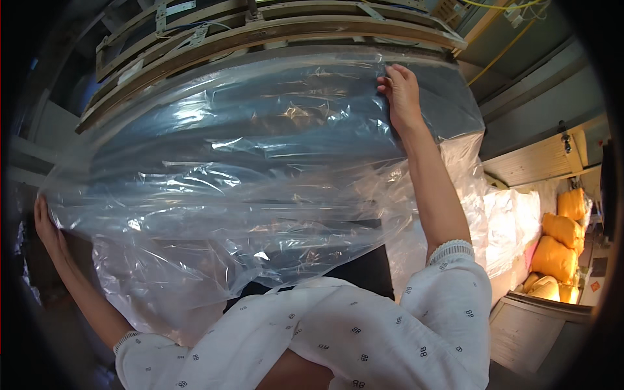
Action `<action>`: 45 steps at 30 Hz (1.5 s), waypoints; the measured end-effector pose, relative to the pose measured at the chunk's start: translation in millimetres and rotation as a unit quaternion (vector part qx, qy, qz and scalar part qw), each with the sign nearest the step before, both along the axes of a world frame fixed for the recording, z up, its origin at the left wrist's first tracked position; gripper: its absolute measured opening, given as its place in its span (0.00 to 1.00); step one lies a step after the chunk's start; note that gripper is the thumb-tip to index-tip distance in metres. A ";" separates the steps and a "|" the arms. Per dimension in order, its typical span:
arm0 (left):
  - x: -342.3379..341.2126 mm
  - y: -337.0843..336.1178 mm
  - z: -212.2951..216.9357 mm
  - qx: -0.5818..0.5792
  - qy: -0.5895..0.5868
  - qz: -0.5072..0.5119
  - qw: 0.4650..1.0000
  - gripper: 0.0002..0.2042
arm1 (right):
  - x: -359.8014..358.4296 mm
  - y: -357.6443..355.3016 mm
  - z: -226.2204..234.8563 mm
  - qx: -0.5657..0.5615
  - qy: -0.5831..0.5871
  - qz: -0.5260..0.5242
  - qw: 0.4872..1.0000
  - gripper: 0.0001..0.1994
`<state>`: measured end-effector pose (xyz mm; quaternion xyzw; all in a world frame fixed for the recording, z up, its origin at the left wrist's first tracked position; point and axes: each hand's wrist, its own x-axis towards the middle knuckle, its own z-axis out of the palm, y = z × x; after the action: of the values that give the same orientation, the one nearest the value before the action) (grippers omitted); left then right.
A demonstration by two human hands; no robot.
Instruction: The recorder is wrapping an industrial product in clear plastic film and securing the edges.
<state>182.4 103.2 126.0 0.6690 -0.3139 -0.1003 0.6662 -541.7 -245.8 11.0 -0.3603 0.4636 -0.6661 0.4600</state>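
Note:
A wide sheet of clear plastic film (253, 156) spreads in front of me, wrinkled and glossy, over a dark surface. Low at the far left, my left hand (49, 227) is closed on the film's side edge, its fingers pointing up. My right hand (400, 94) reaches to the far right part of the sheet, with bent fingers pinched at the film near its upper edge; the exact grip is hard to see. Loose folds of the film hang toward my body, over dark cloth (367, 270) at my lap.
Beyond the sheet stands a wooden frame (286, 29) with slats and metal brackets. On the right, stacked yellow bundles (556, 244) sit in bright light beside white crumpled plastic (510, 224). A yellow cord (500, 52) runs at the upper right.

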 end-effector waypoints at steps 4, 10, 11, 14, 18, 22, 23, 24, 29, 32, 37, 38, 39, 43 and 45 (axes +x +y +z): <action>-28.3 117.2 22.3 -0.011 -0.001 0.143 0.990 0.19 | 20.8 56.2 30.3 0.076 0.138 0.250 0.955 0.16; -8.6 277.2 -13.5 0.248 -0.162 0.196 0.935 0.14 | 35.8 103.4 40.9 -0.082 0.171 0.337 0.922 0.08; -2.2 289.1 -10.0 0.424 -0.327 0.169 0.828 0.12 | 32.1 111.0 42.1 -0.082 0.161 0.338 0.924 0.08; -119.7 162.6 -7.6 0.613 -0.535 0.211 0.542 0.15 | 26.1 129.2 46.3 -0.103 0.227 0.302 0.920 0.10; -289.0 -22.9 18.2 0.303 -0.462 -0.099 0.828 0.10 | 22.5 140.8 51.0 -0.125 0.275 0.262 0.916 0.14; -459.0 -132.4 22.5 0.098 -0.485 -0.351 0.795 0.10 | 8.8 148.3 56.9 -0.119 0.298 0.229 0.919 0.17; -489.4 -147.2 23.3 0.077 -0.488 -0.387 0.779 0.10 | 7.4 149.9 58.4 -0.121 0.300 0.227 0.919 0.17; -508.9 -164.8 16.4 0.011 -0.535 -0.387 0.751 0.11 | 8.5 151.2 59.3 -0.120 0.292 0.235 0.919 0.17; -546.7 -216.0 6.3 -0.032 -0.548 -0.438 0.712 0.09 | -0.1 159.1 67.8 -0.110 0.229 0.276 0.927 0.18; -549.8 -224.5 -3.2 -0.036 -0.483 -0.469 0.738 0.08 | -10.0 156.4 69.7 -0.080 0.178 0.315 0.929 0.19; -557.4 -229.6 -25.7 -0.048 -0.374 -0.490 0.786 0.08 | -24.5 146.0 65.8 -0.064 0.105 0.369 0.921 0.22; -557.2 -232.0 -33.3 -0.061 -0.316 -0.502 0.803 0.08 | -29.8 145.5 74.2 0.001 0.047 0.407 0.912 0.23; -555.8 -233.5 -41.2 -0.072 -0.259 -0.510 0.817 0.08 | -33.3 143.8 79.0 0.066 -0.012 0.443 0.894 0.24; -560.0 -239.3 -65.2 -0.021 0.132 -0.529 0.838 0.08 | -50.7 119.5 77.5 0.093 -0.038 0.497 0.862 0.20; -553.2 -243.5 -64.3 -0.004 0.360 -0.468 0.807 0.08 | -66.1 93.3 70.6 -0.055 0.261 0.296 0.917 0.14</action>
<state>-370.8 -140.2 61.7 0.3541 -0.3273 -0.6322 0.6065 -607.8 -152.5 81.6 -0.6669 0.4019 -0.4065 0.4780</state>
